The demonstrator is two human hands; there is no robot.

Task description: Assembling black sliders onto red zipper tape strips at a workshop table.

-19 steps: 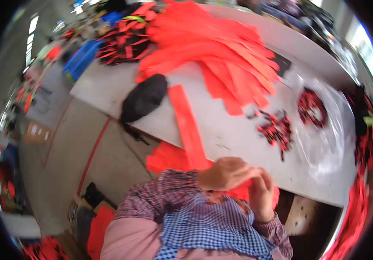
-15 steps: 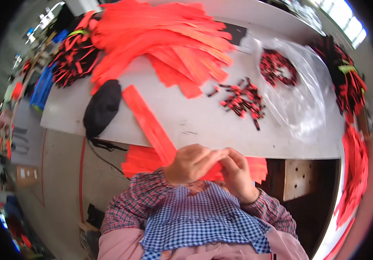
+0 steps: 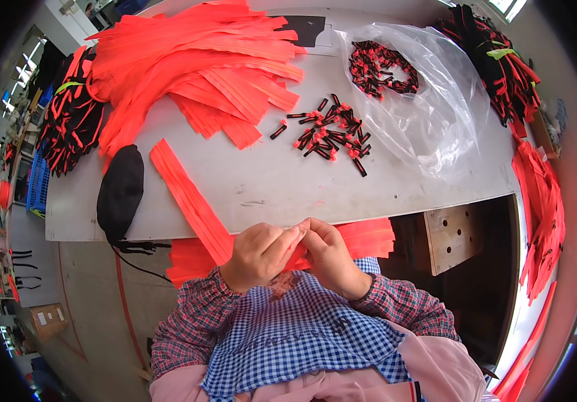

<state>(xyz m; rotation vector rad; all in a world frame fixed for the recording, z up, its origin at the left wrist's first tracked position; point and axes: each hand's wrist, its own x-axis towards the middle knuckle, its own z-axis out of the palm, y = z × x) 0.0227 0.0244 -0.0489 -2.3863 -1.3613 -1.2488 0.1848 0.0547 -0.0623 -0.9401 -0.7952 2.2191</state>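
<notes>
My left hand point(image 3: 262, 253) and my right hand point(image 3: 332, 258) meet just off the table's near edge, with thumbs and fingers of both pinched together at the tips. What they pinch is too small or hidden to tell. An orange-red zipper strip point(image 3: 188, 194) lies slantwise on the table, its near end passing behind my left wrist. Beneath both hands, more orange-red strips point(image 3: 367, 238) spread out below the table edge, partly covered by my hands. Small black and orange-red tabs point(image 3: 332, 130) lie in a loose heap beyond my right hand.
A large pile of orange-red strips point(image 3: 195, 67) covers the table's far left. Left of the single strip sits a black pouch point(image 3: 121, 191) with cords. A clear plastic bag point(image 3: 436, 127) holds more tabs point(image 3: 375, 70). Black and orange-red bundles point(image 3: 71, 120) hang at both sides.
The whole view has shifted, so the table items appear further left. My hands stay together, fingertips still pinched, with little change in their pose.
</notes>
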